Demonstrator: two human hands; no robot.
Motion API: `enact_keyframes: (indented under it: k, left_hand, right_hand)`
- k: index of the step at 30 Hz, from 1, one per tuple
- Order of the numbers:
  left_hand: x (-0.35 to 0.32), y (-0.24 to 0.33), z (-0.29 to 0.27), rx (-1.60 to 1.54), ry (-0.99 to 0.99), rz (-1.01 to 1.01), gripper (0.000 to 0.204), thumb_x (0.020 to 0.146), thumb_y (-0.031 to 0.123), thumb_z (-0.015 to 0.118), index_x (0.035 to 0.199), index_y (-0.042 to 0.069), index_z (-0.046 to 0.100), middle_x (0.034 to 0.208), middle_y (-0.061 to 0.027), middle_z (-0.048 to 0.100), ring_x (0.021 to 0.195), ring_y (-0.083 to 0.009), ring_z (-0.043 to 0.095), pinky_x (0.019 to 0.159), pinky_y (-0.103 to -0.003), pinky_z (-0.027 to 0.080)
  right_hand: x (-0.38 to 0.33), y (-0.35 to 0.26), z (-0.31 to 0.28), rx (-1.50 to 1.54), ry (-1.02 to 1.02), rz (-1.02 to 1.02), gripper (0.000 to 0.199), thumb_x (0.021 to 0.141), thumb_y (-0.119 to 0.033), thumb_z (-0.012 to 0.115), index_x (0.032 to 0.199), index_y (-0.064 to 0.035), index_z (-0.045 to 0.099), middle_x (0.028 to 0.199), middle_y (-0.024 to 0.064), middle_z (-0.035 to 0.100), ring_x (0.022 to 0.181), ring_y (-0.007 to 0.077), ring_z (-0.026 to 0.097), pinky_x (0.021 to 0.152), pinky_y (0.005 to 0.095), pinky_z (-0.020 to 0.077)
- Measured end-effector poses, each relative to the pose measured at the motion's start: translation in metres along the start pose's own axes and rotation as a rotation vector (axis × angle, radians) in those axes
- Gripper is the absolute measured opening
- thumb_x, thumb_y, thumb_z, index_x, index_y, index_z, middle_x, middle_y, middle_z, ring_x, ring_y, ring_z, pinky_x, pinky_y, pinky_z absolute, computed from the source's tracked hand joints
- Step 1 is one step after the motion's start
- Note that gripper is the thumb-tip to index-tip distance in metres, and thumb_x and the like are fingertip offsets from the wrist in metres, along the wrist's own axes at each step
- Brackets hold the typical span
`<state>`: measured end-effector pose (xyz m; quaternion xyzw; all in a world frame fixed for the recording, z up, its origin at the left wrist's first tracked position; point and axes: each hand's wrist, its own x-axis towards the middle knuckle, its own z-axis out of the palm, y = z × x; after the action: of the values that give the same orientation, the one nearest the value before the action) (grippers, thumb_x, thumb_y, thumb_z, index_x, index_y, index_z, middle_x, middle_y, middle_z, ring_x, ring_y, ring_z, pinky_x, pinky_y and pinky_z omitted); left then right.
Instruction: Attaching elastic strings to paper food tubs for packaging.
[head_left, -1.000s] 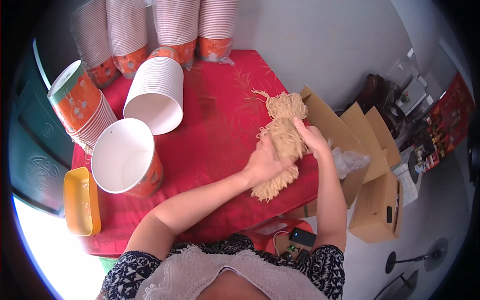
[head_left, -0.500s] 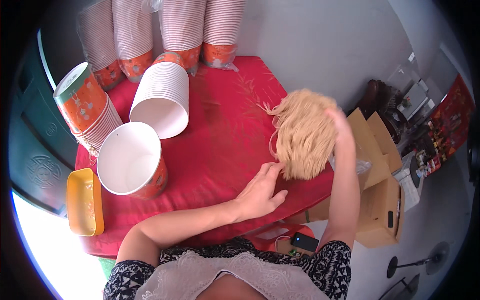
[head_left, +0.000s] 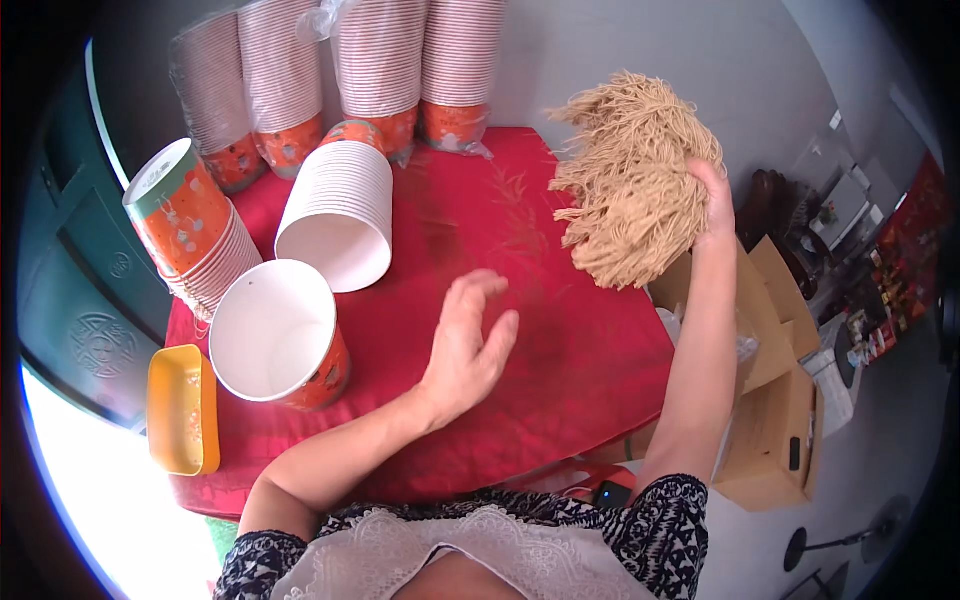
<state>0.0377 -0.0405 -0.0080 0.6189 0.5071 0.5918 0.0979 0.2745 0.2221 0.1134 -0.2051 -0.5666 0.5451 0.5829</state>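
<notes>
Table: red cloth (head_left: 570, 350) spread over it, with tubs and stacks crowding its left side and far end.
Wrapped stacks: four tall columns of nested paper tubs (head_left: 378, 60) in clear plastic, side by side at the far end.
Cardboard box: open-flapped (head_left: 765, 440), beyond the table's right side.
Lying stack: nested white-walled tubs (head_left: 338, 205), mouth toward the person.
Leaning stack: orange tubs (head_left: 190, 220), green-edged base up, at left.
Strand bundle: tan, noodle-like (head_left: 640, 190), held up over the table's far right edge.
Single tub: mouth up (head_left: 270, 330), white inside, near the lying stack's mouth.
Yellow container: oblong (head_left: 209, 420), at the table's left edge.
Right hand: fingers grasping the bundle's right side (head_left: 714, 200).
Left hand: fingers loosely bent, holding nothing (head_left: 463, 350), above the cloth.
</notes>
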Motion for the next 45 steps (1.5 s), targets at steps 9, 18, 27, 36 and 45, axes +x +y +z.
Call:
enact_keyframes:
  k: [9,18,27,36,45]
  left_hand:
    - [0.067,0.036,-0.001,-0.117,0.111,0.28,0.017,0.089,-0.003,0.056,0.104,-0.002,0.064,0.108,-0.0147,0.064,0.101,-0.0305,0.058,0.089,-0.038,0.047]
    - [0.064,0.04,0.025,-0.158,0.019,0.341,0.028,0.093,-0.003,0.052,0.12,-0.002,0.058,0.12,-0.0174,0.06,0.106,-0.0303,0.057,0.092,-0.036,0.046]
    - [0.049,0.057,0.013,-0.66,-0.09,-0.184,0.063,0.097,0.041,0.058,0.129,-0.011,0.045,0.117,-0.0159,0.059,0.106,-0.0171,0.056,0.091,-0.031,0.047]
    - [0.05,0.046,-0.008,-1.174,-0.187,-0.644,0.033,0.095,0.02,0.055,0.116,-0.005,0.06,0.104,-0.0131,0.068,0.092,-0.0197,0.068,0.082,-0.035,0.056]
    - [0.055,0.041,-0.033,-1.539,-0.511,-0.768,0.046,0.091,0.026,0.049,0.124,-0.005,0.055,0.106,-0.0171,0.07,0.084,-0.0246,0.071,0.076,-0.038,0.061]
  right_hand:
    - [-0.065,-0.013,0.009,-0.056,-0.253,-0.048,0.068,0.075,-0.016,0.067,0.137,0.0052,0.048,0.121,0.0124,0.064,0.106,0.02,0.064,0.092,0.034,0.0517]
    - [-0.118,-0.029,0.055,-0.043,-0.357,0.023,0.087,0.072,-0.012,0.07,0.146,0.0113,0.031,0.134,0.0162,0.056,0.121,0.0211,0.057,0.106,0.0327,0.0417]
    - [-0.152,-0.044,0.086,-0.578,-0.503,-0.18,0.08,0.072,0.007,0.06,0.147,0.0057,0.033,0.139,0.0171,0.052,0.128,0.0211,0.052,0.106,0.031,0.0397]
    - [-0.186,-0.046,0.114,-0.926,-0.747,-0.472,0.088,0.076,-0.038,0.082,0.143,0.0011,0.042,0.129,0.0228,0.058,0.106,0.0307,0.064,0.086,0.0356,0.0531]
    - [-0.159,-0.063,0.097,-0.974,-0.522,-0.554,0.106,0.068,-0.043,0.084,0.148,0.0021,0.033,0.152,0.0206,0.034,0.138,0.0311,0.039,0.11,0.0415,0.0345]
